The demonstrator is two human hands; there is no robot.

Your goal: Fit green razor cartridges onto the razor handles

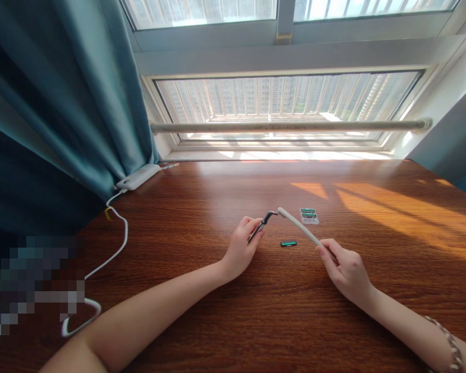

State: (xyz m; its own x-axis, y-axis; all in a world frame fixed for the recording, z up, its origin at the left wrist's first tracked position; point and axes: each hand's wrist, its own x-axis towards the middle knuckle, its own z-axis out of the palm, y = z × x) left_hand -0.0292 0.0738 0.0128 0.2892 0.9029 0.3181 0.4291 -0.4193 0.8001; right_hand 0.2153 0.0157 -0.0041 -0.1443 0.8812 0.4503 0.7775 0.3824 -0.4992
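My left hand (244, 247) is closed around a dark razor handle (261, 226), whose bare neck points up and to the right. In my right hand (346, 270) is a white toothbrush (301, 227), pinched by its handle. The brush's bristles meet the tip of the razor handle, or come very close to it. Just below them a razor cartridge (288, 243) with a green strip lies detached on the table. Behind the toothbrush rests a clear plastic tray (309, 216) holding green-striped cartridges.
The brown wooden table (202, 326) reaches back to a window with a horizontal rail (287, 126). At the left, a white power strip (139, 177) and its cable (126, 233) lie beside a blue curtain (101, 88). A blurred patch covers the lower left corner.
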